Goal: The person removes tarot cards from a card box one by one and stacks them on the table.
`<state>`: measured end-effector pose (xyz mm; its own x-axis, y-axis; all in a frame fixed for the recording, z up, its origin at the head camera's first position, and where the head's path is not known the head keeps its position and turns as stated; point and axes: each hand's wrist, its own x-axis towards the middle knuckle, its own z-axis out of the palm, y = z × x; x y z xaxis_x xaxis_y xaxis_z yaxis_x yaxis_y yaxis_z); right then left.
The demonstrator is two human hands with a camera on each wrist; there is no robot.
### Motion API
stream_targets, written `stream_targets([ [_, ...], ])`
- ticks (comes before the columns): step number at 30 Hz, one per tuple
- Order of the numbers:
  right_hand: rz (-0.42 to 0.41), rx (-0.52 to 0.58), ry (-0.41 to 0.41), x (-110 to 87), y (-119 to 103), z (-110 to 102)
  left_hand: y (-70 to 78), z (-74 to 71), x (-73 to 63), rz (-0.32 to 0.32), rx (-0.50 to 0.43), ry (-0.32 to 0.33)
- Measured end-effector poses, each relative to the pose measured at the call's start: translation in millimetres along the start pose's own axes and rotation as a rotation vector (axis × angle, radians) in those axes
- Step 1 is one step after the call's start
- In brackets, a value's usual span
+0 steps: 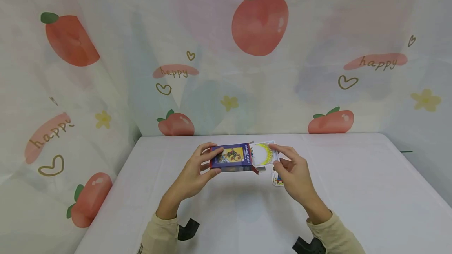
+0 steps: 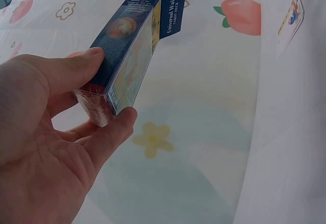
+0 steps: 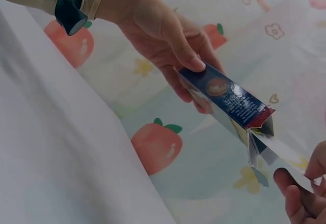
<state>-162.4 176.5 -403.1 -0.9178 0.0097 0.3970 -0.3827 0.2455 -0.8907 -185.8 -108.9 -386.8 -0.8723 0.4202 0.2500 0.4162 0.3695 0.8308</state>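
Note:
My left hand (image 1: 192, 173) grips the closed end of a blue tarot deck box (image 1: 231, 158) with a yellow picture on its front. In the left wrist view, the thumb of this hand (image 2: 56, 127) lies on the narrow side of the box (image 2: 125, 35), and the other fingers support the opposite side. From the open right end of the box, a white-bordered card (image 1: 263, 154) with a yellow wreath sticks partway out. My right hand (image 1: 294, 175) pinches the outer end of that card. In the right wrist view, the box's opened flaps (image 3: 257, 158) hang beside the card.
More picture cards (image 1: 277, 178) lie on the white-covered table (image 1: 240, 211), below and partly behind the right hand. A printed cloth backdrop (image 1: 212, 50) with fruit and "happy" lettering rises behind the table and along its left side. Black wrist devices (image 1: 188, 229) sit at both sleeves.

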Motion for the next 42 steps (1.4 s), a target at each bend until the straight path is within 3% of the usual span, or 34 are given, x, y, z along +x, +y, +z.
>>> stream_targets([
  [10, 0.124, 0.057, 0.228, 4.8, -1.2, -7.5, -1.0, -0.6, 0.0, 0.004, -0.003, 0.004],
  [15, 0.129, 0.119, 0.257, 6.5, -1.3, -10.3, -2.0, 0.0, 0.3, 0.024, -0.005, 0.009],
  [24, 0.144, 0.234, 0.318, 10.9, -2.4, -15.1, -2.1, -1.3, 1.1, 0.002, -0.004, 0.007],
  [30, 0.152, 0.241, 0.343, 13.0, -0.9, -19.9, -2.7, -1.7, 0.7, 0.005, -0.003, 0.009],
  [42, 0.139, 0.138, 0.374, 15.0, 6.0, -22.3, -3.3, -2.7, 0.5, 0.009, 0.006, 0.016],
])
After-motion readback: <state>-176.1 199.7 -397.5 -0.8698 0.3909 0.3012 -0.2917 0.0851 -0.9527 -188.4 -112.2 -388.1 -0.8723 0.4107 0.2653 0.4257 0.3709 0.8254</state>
